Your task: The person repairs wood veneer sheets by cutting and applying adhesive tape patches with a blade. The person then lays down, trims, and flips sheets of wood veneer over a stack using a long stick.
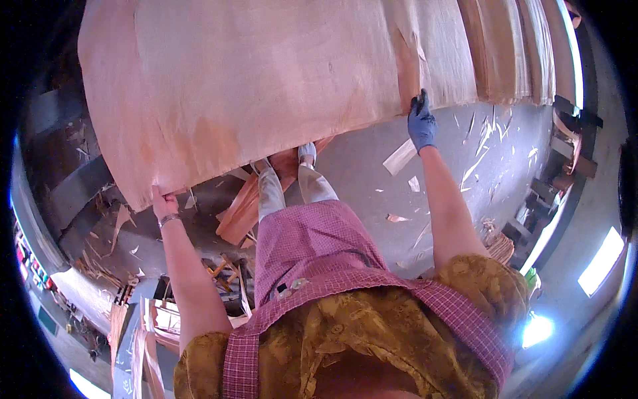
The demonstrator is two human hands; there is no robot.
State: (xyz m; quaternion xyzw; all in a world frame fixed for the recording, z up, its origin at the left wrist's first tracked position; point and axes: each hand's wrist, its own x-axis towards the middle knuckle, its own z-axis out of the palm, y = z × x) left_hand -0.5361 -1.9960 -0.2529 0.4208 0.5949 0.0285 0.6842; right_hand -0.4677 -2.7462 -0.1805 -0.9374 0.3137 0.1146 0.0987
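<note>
A large, thin, pale pinkish wood veneer sheet (266,73) spreads across the top of the head view, its near edge toward me. My bare left hand (164,203) pinches the sheet's near left corner, thumb on top and fingers curled under. In a blue glove, my right hand (421,123) is closed on the near edge further right, beside a darker split strip (407,73) in the wood. Whether it grips the strip alone or the sheet as well is hard to tell. The sheet's far side is out of view.
More layered veneer sheets (508,53) hang over at the upper right. Reddish wood boards (242,209) lie by my feet. Torn veneer scraps (399,157) litter the grey floor (372,206). Wooden pieces (222,272) and a pale strip bundle (159,316) stand at lower left.
</note>
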